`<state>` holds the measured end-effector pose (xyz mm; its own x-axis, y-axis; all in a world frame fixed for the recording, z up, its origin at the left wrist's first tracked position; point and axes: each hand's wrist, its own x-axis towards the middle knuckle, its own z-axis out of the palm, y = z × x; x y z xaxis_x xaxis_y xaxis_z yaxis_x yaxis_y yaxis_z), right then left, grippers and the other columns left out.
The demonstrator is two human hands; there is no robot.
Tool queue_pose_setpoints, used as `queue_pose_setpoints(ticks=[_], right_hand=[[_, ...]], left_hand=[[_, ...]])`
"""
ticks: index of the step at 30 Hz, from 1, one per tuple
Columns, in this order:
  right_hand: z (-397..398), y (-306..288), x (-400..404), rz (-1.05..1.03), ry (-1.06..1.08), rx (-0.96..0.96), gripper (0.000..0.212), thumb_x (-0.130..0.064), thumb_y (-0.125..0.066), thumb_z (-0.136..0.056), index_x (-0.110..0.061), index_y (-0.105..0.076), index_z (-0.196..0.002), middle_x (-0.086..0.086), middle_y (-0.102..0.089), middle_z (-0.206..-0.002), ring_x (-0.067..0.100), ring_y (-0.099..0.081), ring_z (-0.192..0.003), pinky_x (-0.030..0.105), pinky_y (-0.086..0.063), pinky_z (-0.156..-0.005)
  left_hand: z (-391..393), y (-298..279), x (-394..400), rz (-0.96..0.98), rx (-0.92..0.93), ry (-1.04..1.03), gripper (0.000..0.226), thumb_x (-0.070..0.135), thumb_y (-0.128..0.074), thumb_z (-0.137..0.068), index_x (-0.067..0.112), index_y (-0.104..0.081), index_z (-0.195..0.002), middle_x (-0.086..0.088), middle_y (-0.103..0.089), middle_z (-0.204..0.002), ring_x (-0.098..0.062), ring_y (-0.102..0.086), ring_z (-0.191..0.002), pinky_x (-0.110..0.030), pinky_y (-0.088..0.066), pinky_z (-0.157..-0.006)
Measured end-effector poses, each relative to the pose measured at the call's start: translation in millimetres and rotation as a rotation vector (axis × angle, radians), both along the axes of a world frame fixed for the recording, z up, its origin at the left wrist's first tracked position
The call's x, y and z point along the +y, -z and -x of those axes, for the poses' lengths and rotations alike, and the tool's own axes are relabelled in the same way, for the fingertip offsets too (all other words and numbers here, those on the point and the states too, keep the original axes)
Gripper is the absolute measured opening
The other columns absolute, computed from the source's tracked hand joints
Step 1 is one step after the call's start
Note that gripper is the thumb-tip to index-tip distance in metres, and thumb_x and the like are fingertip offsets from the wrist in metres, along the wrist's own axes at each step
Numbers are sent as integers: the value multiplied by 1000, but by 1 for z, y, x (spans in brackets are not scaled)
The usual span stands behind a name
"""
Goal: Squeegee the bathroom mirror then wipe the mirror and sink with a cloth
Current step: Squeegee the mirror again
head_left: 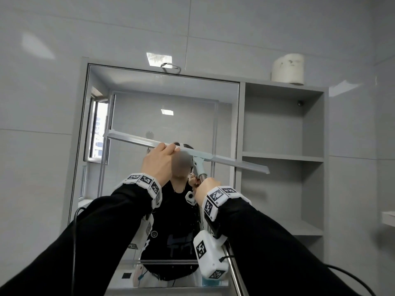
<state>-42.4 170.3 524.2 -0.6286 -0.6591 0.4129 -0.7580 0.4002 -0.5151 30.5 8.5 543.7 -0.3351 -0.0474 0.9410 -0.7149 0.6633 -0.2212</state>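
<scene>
The squeegee [186,153] lies across the middle of the mirror [162,107], its long blade tilted, the left end higher and the right end passing over the mirror's right edge toward the shelves [282,157]. The left hand [159,162] is curled over the blade bar just left of the centre, probably to press the rubber edge flat on the glass. The right hand [206,186] grips the pole [234,272] just under the pale plastic neck, likely to steer and pull. Two hands give even pressure, I think.

The blade is thin, straight and pale grey-blue; the pole is smooth shiny metal. The mirror is flat and glossy in a grey frame. The walls are large glossy tiles. A paper roll [288,69], soft and a little dirty, stands on the top right corner of the cabinet. No cloth or sink shows.
</scene>
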Motion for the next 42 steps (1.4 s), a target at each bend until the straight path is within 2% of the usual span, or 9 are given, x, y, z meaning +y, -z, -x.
queue_pose_setpoints(ticks=[7,13,24,27,30,33,35,39,42], right_hand=[[-2,14,0,-2,3,-36,39,-23,-49,-94,-6,-50,-130,13,-52,-132,28,-52,-121,28,-41,-83],[-6,26,6,-34,-3,-42,38,-25,-49,-94,-7,-53,-127,13,-54,-131,28,-53,-119,32,-43,-88],[-19,43,18,-89,3,-24,39,-20,-49,-94,-5,-50,-130,14,-50,-135,29,-49,-123,33,-42,-93],[-18,45,16,-77,15,-83,38,-20,-47,-95,-6,-50,-130,13,-50,-135,28,-49,-123,29,-41,-85],[-15,49,14,-54,27,-129,38,-20,-45,-96,-6,-49,-131,12,-50,-135,26,-50,-123,24,-32,-75],[-16,50,11,-37,73,-175,37,-17,-44,-97,-3,-47,-131,11,-51,-134,24,-51,-122,22,-38,-81],[-18,51,10,-33,128,-175,34,-15,-43,-98,-2,-47,-129,10,-52,-132,22,-52,-121,22,-42,-89],[-15,64,11,-164,82,-2,36,-17,-47,-94,-2,-51,-127,15,-53,-130,29,-52,-119,27,-39,-80],[-19,68,13,-141,121,-16,32,-13,-37,-99,-1,-49,-126,11,-52,-130,23,-53,-119,25,-44,-90]], left_hand=[[-3,10,6,-172,-74,15,34,25,-44,-93,26,-47,-127,12,-46,-116,-11,-41,-109,-24,-47,-72],[-10,27,19,-225,-82,5,35,23,-45,-94,24,-46,-129,11,-47,-118,-11,-41,-112,-25,-44,-62],[-22,47,30,-151,-172,-27,22,20,-53,-91,16,-66,-108,3,-55,-111,-19,-50,-104,-26,-43,-62],[-24,49,29,-129,-165,-24,19,19,-58,-87,17,-69,-102,4,-58,-105,-18,-53,-98,-24,-43,-64],[-26,50,34,-86,-212,-63,14,22,-76,-70,21,-73,-84,7,-62,-87,-15,-59,-80,-21,-41,-54],[-27,54,35,-49,-225,-92,18,23,-83,-59,23,-73,-74,9,-60,-77,-13,-59,-70,-20,-40,-48],[-27,59,34,-23,-214,-69,19,21,-83,-60,21,-72,-76,8,-60,-78,-14,-59,-70,-21,-41,-48],[-29,67,39,-33,-180,-33,28,19,-81,-65,17,-71,-91,6,-62,-81,-17,-61,-73,-24,-43,-50],[-31,76,40,-132,-194,-2,32,10,-64,-80,10,-63,-112,-1,-61,-101,-24,-58,-90,-32,-48,-65]])
